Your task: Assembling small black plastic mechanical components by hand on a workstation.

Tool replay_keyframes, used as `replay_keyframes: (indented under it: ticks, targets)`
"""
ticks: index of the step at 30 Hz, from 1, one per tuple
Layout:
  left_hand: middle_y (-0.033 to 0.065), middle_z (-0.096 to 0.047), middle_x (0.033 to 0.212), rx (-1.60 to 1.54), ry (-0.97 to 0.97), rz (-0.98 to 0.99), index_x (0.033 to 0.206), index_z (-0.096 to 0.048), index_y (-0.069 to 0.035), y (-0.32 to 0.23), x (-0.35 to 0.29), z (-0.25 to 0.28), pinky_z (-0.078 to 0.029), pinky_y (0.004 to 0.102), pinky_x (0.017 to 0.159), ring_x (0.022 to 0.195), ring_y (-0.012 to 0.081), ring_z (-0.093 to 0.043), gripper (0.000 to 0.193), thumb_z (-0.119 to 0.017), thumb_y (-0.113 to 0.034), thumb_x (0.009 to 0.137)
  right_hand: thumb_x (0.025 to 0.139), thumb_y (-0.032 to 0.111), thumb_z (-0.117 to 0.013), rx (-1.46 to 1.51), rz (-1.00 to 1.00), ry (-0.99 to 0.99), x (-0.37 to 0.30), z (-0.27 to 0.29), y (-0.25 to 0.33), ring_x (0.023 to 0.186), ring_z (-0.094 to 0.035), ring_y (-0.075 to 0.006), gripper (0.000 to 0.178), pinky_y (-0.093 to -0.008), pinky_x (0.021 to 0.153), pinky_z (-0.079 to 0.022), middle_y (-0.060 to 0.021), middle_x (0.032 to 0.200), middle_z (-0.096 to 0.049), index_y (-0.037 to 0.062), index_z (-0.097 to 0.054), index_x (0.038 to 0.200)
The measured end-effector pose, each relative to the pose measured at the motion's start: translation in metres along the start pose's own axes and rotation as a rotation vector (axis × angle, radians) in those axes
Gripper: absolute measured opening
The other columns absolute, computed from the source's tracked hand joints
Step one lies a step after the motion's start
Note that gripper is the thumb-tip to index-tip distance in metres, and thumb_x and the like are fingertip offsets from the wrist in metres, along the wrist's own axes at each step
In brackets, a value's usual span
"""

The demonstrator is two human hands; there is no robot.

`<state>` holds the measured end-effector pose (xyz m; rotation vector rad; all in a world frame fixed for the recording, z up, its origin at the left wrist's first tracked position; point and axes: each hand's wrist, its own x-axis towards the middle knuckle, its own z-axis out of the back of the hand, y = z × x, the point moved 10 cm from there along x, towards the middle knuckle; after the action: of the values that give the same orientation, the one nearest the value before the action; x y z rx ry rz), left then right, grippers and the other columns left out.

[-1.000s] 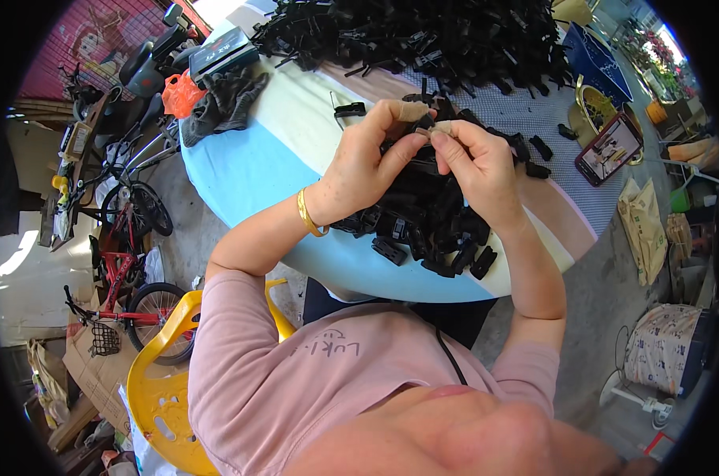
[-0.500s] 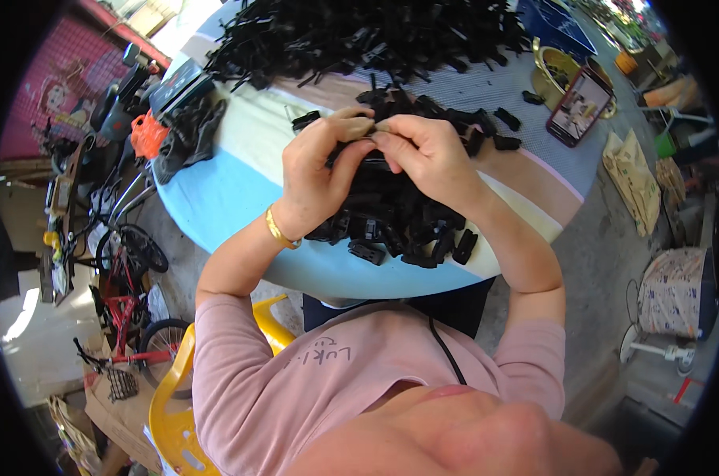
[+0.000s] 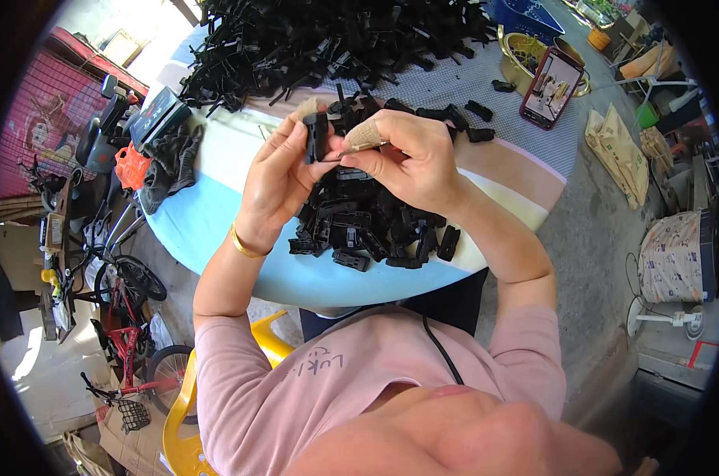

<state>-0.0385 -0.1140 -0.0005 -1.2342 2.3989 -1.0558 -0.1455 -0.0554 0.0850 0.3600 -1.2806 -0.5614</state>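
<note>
The table (image 3: 189, 226) spreads under a striped cloth, its near side partly hidden by the forearms and its far side lost under a great heap of black parts (image 3: 320, 51), which the upper edge cuts off; single pieces in that tangle are hard to make out. A yellow chair (image 3: 177, 432) shows only in part, masked by the person's sleeve. Nearer lies a smaller pile of black parts (image 3: 355, 230), partly covered by the hands. The right hand (image 3: 417, 159) pinches a thin piece (image 3: 366, 147) between thumb and forefinger, too small to identify, its tip close to the other hand's fingers; whether they touch, I cannot tell. The left hand (image 3: 281, 170) holds a black part (image 3: 317, 139) roughly upright between thumb and fingers, above the table beyond the smaller pile, its lower end hidden by the fingers. The phone (image 3: 551, 87) covers part of a gold-coloured basin (image 3: 518, 65). Half a second ago the fingertips of both hands met and hid most of what they held; now the left hand has turned, bringing the black part into plain view
</note>
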Motion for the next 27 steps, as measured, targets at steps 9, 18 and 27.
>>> replay_keyframes:
  ticks: [9,18,27]
  targets:
    - [0.0088,-0.055,0.11,0.575,0.013,-0.03,0.125,-0.04,0.002,0.011,-0.01,-0.028,-0.048,0.0258,0.081,0.092,0.0141,-0.058,0.039,-0.05,-0.008,0.089,0.075,0.007,-0.069,0.024,-0.312,-0.041,-0.008,0.002,-0.03,0.064,-0.057,-0.0045,0.017,-0.0188,0.054,-0.048,-0.0056,0.072,-0.062,-0.0007,-0.056,0.082]
    - [0.0098,-0.058,0.103,0.648,-0.056,-0.203,0.114,-0.047,0.003,-0.011,-0.005,-0.014,-0.049,0.0246,0.08,0.089,0.0142,-0.059,0.036,-0.059,0.004,0.08,0.088,0.015,-0.052,0.324,-0.659,0.074,-0.02,-0.017,-0.057,0.055,-0.039,-0.0011,0.017,-0.0155,0.05,-0.031,0.0035,0.065,-0.05,0.0009,-0.059,0.096]
    - [0.0088,-0.059,0.101,0.7,-0.049,-0.337,0.114,-0.048,0.002,-0.021,-0.012,-0.021,-0.049,0.022,0.078,0.087,0.0095,-0.058,0.035,-0.06,0.001,0.081,0.088,0.012,-0.051,0.215,-0.653,0.229,-0.022,-0.029,-0.054,0.055,-0.041,-0.0021,0.017,-0.0168,0.051,-0.033,0.0032,0.06,-0.049,-0.001,-0.061,0.095]
